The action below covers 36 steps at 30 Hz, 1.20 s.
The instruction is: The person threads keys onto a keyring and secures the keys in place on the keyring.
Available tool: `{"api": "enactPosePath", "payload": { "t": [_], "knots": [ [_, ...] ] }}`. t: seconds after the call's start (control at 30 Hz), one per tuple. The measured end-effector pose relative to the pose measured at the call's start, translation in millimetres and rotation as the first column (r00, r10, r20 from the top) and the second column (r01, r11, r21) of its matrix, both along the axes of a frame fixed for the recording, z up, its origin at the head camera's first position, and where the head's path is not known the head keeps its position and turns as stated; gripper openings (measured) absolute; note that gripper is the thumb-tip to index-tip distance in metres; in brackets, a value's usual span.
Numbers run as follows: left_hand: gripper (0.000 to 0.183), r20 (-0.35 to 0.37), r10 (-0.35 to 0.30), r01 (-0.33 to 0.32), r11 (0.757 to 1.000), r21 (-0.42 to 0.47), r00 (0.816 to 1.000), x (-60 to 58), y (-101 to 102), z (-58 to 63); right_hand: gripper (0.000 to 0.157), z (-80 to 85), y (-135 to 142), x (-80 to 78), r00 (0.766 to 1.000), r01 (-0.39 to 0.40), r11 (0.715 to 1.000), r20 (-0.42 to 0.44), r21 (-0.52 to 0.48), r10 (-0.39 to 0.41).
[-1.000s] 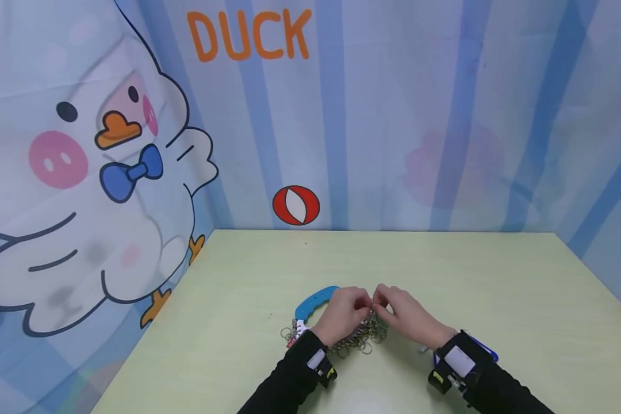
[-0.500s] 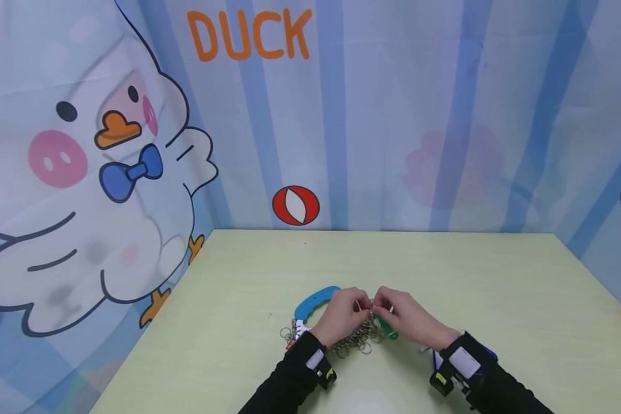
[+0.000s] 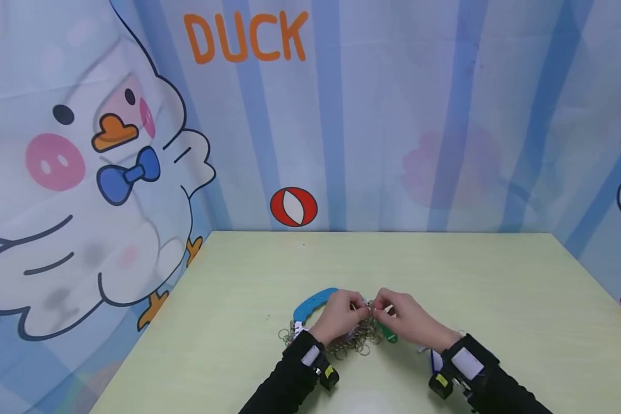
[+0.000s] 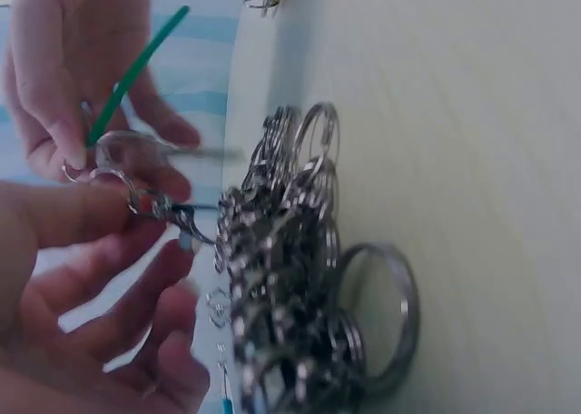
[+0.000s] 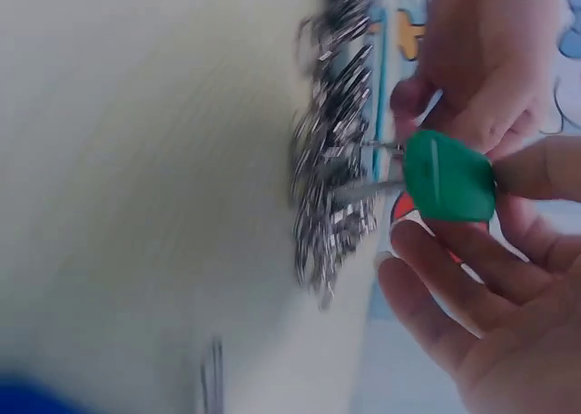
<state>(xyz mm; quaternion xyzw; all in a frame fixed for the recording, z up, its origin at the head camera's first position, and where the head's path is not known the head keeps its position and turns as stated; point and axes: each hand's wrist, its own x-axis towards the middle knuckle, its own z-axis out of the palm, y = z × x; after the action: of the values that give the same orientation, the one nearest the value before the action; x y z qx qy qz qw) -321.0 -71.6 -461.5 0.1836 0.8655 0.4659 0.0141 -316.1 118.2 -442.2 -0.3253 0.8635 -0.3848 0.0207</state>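
In the head view my left hand [image 3: 338, 315] and right hand [image 3: 405, 316] meet fingertip to fingertip over a heap of metal split rings [image 3: 354, 339]. In the left wrist view, my left thumb and finger pinch a small split ring [image 4: 136, 196] linked towards the ring bunch [image 4: 281, 251]. My right hand [image 4: 68, 78] pinches beside it, at the end of a thin green tag [image 4: 141, 73] seen edge-on. The right wrist view shows the tag's flat green face [image 5: 449, 178] at my right fingertips, with a blurred metal strip [image 5: 368, 192] beside it.
A blue curved band [image 3: 313, 303] lies on the pale table [image 3: 227, 345] behind my left hand, partly covered. Under my right wrist shows part of a blue-edged item [image 3: 436, 361]. A cloth printed with a duck [image 3: 134, 172] encloses the table.
A green tag has come into sight below my right hand. Both hands stay nearly in place over the rings, with only small finger shifts; the head view has tilted slightly.
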Motion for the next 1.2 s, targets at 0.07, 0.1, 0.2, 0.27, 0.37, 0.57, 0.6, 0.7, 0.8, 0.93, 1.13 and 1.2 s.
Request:
{"api": "enactPosePath", "payload": {
  "t": [0.07, 0.1, 0.2, 0.27, 0.37, 0.57, 0.6, 0.7, 0.8, 0.93, 1.13, 1.2],
  "knots": [
    [0.018, 0.015, -0.045, 0.046, 0.999, -0.014, 0.999, -0.7, -3, -1.1, 0.009, 0.0, -1, -0.9, 0.994, 0.043, 0.997, 0.105, -0.058, -0.037],
    [0.017, 0.023, -0.07, 0.071, 0.997, -0.019, 0.997, -0.9, -4, -1.5, 0.012, -0.2, -1, -1.6, 0.985, 0.065, 0.994, 0.167, -0.084, -0.05],
    [0.01, 0.046, -0.142, 0.143, 0.989, -0.028, 0.989, 0.0, -7, -2.2, 0.017, -0.6, -1, -3.6, 0.921, 0.118, 0.977, 0.388, -0.177, -0.041],
    [0.006, 0.052, -0.168, 0.17, 0.985, -0.032, 0.984, 1.4, -6, -1.8, 0.019, -1.1, 2, -5.6, 0.87, 0.127, 0.968, 0.494, -0.218, -0.003],
    [0.01, 0.044, -0.162, 0.163, 0.986, -0.032, 0.986, 3.4, -5, 0.2, 0.027, -0.8, 7, -9.4, 0.824, 0.094, 0.966, 0.563, -0.242, 0.061],
    [0.013, 0.014, -0.128, 0.128, 0.992, 0.0, 0.992, 4.3, -4, 0.1, 0.042, 0.1, 27, -14.7, 0.821, 0.078, 0.957, 0.563, -0.279, 0.097],
    [0.015, 0.019, -0.125, 0.124, 0.992, 0.008, 0.992, 4.2, -5, -0.8, 0.044, -1.2, 31, -14.6, 0.812, 0.101, 0.951, 0.576, -0.294, 0.091],
    [0.017, 0.03, -0.117, 0.116, 0.993, 0.026, 0.993, 4.4, -6, -2.8, 0.048, -6.6, 38, -14.0, 0.785, 0.164, 0.928, 0.614, -0.334, 0.082],
    [0.017, 0.033, -0.107, 0.106, 0.994, 0.02, 0.994, 4.1, -7, -3.9, 0.049, -10.6, 38, -14.0, 0.773, 0.182, 0.917, 0.628, -0.354, 0.089],
    [0.016, 0.033, -0.098, 0.098, 0.995, 0.009, 0.995, 2.9, -7, -3.4, 0.048, -10.2, 38, -13.7, 0.782, 0.194, 0.911, 0.618, -0.364, 0.08],
    [0.015, 0.03, -0.09, 0.09, 0.996, 0.001, 0.996, 2.6, -5, -3.4, 0.044, -7.9, 39, -12.0, 0.783, 0.2, 0.917, 0.619, -0.345, 0.062],
    [0.015, 0.032, -0.09, 0.09, 0.996, 0.001, 0.995, 3.0, -5, -2.9, 0.044, -7.9, 39, -12.0, 0.782, 0.204, 0.916, 0.621, -0.345, 0.06]
  ]
}}
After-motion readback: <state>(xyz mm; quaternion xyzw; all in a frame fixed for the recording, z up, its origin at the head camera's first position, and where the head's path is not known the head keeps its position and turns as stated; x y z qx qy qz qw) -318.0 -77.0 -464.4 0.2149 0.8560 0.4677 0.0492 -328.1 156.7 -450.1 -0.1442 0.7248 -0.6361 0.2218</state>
